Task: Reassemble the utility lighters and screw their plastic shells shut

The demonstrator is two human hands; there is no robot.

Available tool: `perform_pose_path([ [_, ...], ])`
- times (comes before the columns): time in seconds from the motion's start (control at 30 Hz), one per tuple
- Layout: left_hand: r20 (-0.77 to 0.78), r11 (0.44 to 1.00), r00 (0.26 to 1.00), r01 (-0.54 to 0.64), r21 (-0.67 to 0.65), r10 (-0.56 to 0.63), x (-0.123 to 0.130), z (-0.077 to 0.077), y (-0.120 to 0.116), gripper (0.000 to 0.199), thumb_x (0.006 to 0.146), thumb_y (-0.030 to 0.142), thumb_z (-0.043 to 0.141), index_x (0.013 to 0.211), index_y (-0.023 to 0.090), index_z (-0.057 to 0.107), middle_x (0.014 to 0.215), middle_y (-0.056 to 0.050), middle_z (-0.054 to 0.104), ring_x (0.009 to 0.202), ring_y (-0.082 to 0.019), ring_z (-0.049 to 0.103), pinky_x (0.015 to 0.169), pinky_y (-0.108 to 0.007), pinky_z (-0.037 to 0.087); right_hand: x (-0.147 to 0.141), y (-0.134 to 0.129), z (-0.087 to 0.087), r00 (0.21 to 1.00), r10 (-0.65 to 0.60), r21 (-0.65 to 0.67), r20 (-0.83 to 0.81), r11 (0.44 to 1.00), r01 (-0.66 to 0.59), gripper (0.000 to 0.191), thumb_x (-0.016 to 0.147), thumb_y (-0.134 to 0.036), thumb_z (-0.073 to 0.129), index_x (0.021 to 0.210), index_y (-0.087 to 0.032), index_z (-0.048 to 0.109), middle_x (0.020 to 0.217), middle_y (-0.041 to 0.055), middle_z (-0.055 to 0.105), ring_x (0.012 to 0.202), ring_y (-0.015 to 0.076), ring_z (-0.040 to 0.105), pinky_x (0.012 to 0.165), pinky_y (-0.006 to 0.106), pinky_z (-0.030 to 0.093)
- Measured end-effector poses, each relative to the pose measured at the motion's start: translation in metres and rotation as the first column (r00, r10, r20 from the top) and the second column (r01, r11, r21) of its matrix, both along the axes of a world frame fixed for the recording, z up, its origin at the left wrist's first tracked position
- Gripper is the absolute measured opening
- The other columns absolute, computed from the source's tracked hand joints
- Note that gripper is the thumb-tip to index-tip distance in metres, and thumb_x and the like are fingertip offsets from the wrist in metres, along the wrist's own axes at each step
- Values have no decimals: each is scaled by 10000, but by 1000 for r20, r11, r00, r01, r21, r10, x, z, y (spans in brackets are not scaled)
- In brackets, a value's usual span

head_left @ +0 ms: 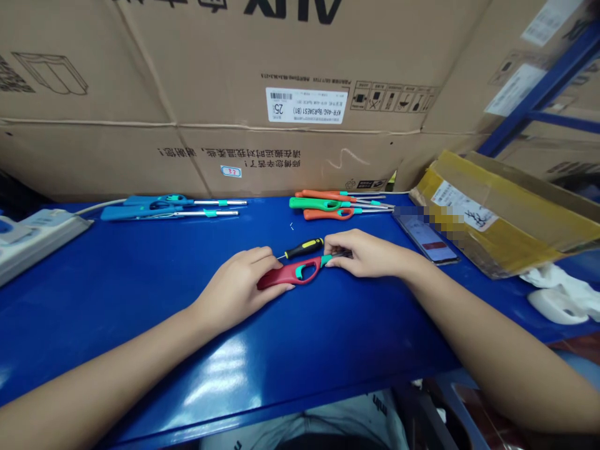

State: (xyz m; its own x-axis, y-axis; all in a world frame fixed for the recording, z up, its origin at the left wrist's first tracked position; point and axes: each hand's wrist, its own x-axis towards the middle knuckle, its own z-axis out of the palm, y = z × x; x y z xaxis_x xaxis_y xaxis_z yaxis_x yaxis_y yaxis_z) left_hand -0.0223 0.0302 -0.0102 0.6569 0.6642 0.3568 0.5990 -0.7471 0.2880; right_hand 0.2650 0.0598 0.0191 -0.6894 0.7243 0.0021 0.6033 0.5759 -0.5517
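Observation:
A red lighter [281,275] with a green trigger lies across the middle of the blue table. My left hand [246,278] is closed round its handle end, thumb below and fingers above. My right hand [359,253] pinches the lighter's metal stem just past the green collar. Just behind the lighter, between my hands, is a black and yellow screwdriver [304,248], its shaft pointing left towards my left fingers. Neither hand's fingertips are fully visible.
Blue lighters [135,211] lie at the back left near a white power strip [42,234]. Green [312,204] and orange lighters [323,214] lie at the back centre. A phone [426,237], an open carton [497,250] and a white object [555,306] are on the right.

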Motion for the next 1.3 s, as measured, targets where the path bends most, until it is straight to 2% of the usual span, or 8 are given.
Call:
perform_pose_path([
  [0.3, 26, 999, 999, -24, -32, 25, 2, -3, -3, 285, 961, 438, 652, 969, 153, 655, 863, -51, 620, 769, -199, 588, 669, -300, 455, 1, 1, 2, 1000, 9, -14, 21, 1000, -9, 130, 962, -277, 581, 917, -166, 632, 852, 32, 656, 720, 147, 529, 668, 262, 382],
  [0.47, 39, 990, 996, -71, -119, 77, 0, 6, 4, 402, 894, 585, 682, 913, 185, 720, 874, -57, 689, 795, -216, 623, 707, -329, 483, 0, 0, 6, 998, 2, -42, 62, 999, 1, 149, 971, -310, 574, 935, -172, 618, 866, 36, 656, 715, 148, 530, 656, 259, 381],
  [0.57, 125, 962, 974, -156, -225, 188, -5, 15, 12, 469, 831, 683, 691, 898, 224, 765, 886, -46, 730, 806, -208, 646, 718, -318, 496, -2, -3, 6, 996, -8, -25, 92, 1000, 10, 113, 977, -283, 552, 964, -178, 594, 898, 47, 660, 722, 152, 531, 653, 264, 364],
  [0.67, 71, 917, 953, -262, -302, 295, -8, 23, 22, 473, 840, 655, 660, 996, 218, 754, 947, -54, 751, 810, -207, 657, 713, -313, 501, -5, -6, 5, 993, -20, 14, 115, 1000, 19, 87, 978, -270, 537, 972, -187, 563, 900, 49, 649, 716, 155, 515, 640, 268, 335],
  [0.9, -142, 863, 982, -175, -474, 121, 14, 32, 43, 253, 803, 453, 636, 833, 231, 754, 758, -4, 776, 662, -182, 701, 589, -255, 502, -6, -12, 5, 990, 4, 73, 142, 997, -15, 94, 937, -271, 576, 979, -200, 530, 943, 50, 634, 778, 169, 517, 636, 267, 298],
  [1.07, -221, 875, 966, -217, -433, 130, 20, 49, 54, 169, 754, 325, 629, 764, 231, 769, 774, -11, 794, 692, -199, 721, 620, -260, 505, -4, -13, 5, 989, -2, 70, 151, 997, -9, 120, 939, -303, 564, 1005, -218, 511, 885, 30, 628, 727, 164, 515, 607, 264, 282],
  [1.2, -250, 882, 933, -332, -334, 257, -4, 73, 64, 162, 776, 316, 638, 790, 230, 775, 788, -8, 790, 749, -215, 728, 698, -277, 529, -3, -12, 4, 989, -13, 65, 145, 998, 3, 112, 927, -300, 572, 966, -214, 511, 900, 33, 635, 719, 159, 516, 604, 265, 289],
  [1.3, -287, 859, 890, -431, -276, 354, -23, 80, 75, 142, 857, 326, 658, 827, 224, 751, 799, -4, 767, 805, -212, 720, 749, -287, 548, -3, -12, 5, 991, -21, 53, 135, 998, 14, 126, 912, -300, 598, 954, -211, 519, 893, 32, 637, 700, 152, 512, 599, 264, 298],
])
